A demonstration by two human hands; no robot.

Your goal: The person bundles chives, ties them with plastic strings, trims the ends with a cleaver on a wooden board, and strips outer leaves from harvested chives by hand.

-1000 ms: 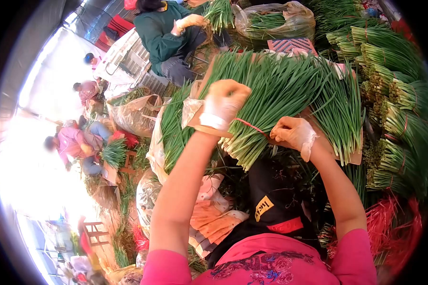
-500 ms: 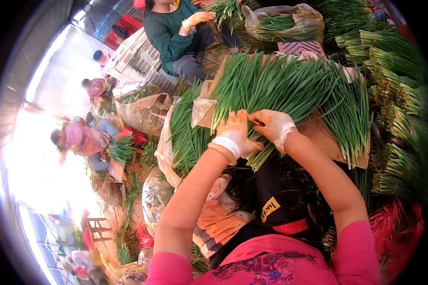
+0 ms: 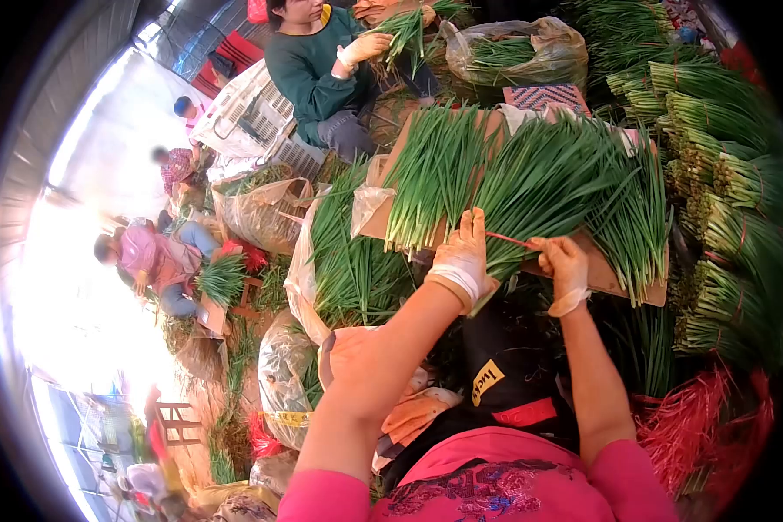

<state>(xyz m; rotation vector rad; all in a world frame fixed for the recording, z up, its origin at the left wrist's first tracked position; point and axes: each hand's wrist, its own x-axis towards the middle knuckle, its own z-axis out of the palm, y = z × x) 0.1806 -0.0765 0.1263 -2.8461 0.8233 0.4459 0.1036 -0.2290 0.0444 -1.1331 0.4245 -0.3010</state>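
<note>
My left hand [image 3: 463, 261] is gripping a bunch of garlic chives [image 3: 548, 178] near its stem ends, fingers pressed along the side. From beside those fingers a thin red tie [image 3: 511, 239] runs taut to my right hand [image 3: 564, 268], which is closed in a pinch on its end. The bunch's leaves fan out over a brown board [image 3: 600, 265]. To its left on the board lies a loose batch of chives [image 3: 435, 174], and to its right another pile [image 3: 631, 226]. Part of the tie around the stems is hidden.
Tied bunches [image 3: 722, 217] are stacked on the right, above red ties [image 3: 692, 409]. More chives [image 3: 352, 252] lie in a bag left of the board. A co-worker [image 3: 322, 78] opposite holds chives. A plastic bag [image 3: 522, 52] stands behind, and other people sit at far left.
My right hand has moved right and away from my left, drawing the red tie out. My left hand has shifted right with the gripped bunch, which now lies apart from the chives at left.
</note>
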